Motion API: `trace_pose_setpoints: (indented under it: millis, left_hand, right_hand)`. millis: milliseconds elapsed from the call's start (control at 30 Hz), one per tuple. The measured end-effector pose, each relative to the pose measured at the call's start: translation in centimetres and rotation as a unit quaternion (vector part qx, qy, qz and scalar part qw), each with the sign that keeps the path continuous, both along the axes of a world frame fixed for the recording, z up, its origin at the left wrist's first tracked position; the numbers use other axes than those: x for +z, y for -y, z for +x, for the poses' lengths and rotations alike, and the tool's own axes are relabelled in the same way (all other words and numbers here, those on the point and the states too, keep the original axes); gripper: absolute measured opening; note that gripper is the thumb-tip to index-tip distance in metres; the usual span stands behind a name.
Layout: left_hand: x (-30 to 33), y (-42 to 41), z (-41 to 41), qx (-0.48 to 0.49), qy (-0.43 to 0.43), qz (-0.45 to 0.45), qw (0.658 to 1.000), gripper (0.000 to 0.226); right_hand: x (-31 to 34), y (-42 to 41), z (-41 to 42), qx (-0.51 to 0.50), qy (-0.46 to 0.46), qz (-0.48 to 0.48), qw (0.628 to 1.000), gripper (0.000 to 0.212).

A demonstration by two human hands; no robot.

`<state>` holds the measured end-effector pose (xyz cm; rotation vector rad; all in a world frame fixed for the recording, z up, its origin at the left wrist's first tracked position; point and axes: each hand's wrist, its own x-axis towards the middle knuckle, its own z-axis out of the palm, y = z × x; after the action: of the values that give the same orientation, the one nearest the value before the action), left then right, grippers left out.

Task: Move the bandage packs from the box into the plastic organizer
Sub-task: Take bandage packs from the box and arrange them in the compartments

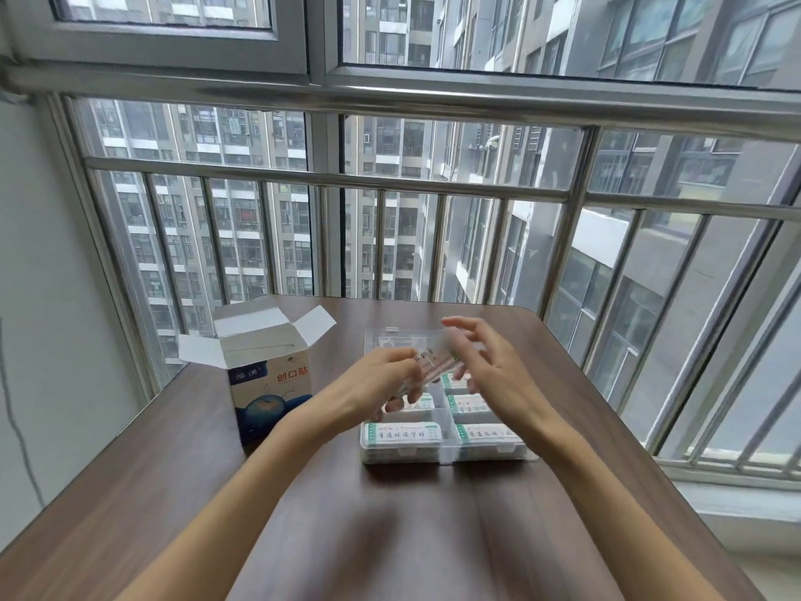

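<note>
A white and blue bandage box [268,383] stands upright on the table's left side with its top flaps open. To its right lies a clear plastic organizer [444,453] whose near compartments hold several white bandage packs [403,431]. Above the organizer's middle, my left hand [381,379] and my right hand [485,366] both hold one blurred bandage pack [435,364] between their fingers, tilted. The hands hide the organizer's middle compartments. The far compartments look see-through; I cannot tell what they contain.
The dark wooden table [390,535] ends just behind the organizer, close to a metal window railing [329,180]. A grey wall [43,297] stands at the left, with a thin cable running down it.
</note>
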<state>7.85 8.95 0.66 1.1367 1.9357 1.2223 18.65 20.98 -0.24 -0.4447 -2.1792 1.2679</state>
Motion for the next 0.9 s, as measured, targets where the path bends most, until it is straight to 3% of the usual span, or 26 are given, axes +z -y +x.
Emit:
trace_pose_setpoints:
  millis: [133, 300, 500, 600, 900]
  left_hand:
    - [0.5, -1.3, 0.1, -0.002, -0.044, 0.005, 0.999, 0.020]
    - [0.6, -2.3, 0.8, 0.029, 0.022, 0.074, 0.997, 0.031]
    - [-0.6, -4.2, 2.6, 0.097, -0.060, 0.108, 0.988, 0.027]
    - [-0.9, -4.4, 3.2, 0.090, -0.055, 0.120, 0.987, 0.024]
    - [-2.3, -4.5, 1.8, 0.002, -0.073, 0.053, 0.996, 0.014]
  right_hand:
    - [0.8, -0.2, 0.5, 0.038, 0.027, -0.026, 0.999, 0.017]
    - [1.1, -0.9, 1.5, -0.018, -0.018, -0.045, 0.999, 0.012]
    - [0.4, -0.3, 1.1, -0.040, -0.060, -0.119, 0.990, 0.014]
    - [0.1, -0.1, 0.9, -0.054, -0.077, -0.138, 0.986, 0.018]
    - [0.0, -3.5, 4.4, -0.029, 0.038, -0.053, 0.997, 0.010]
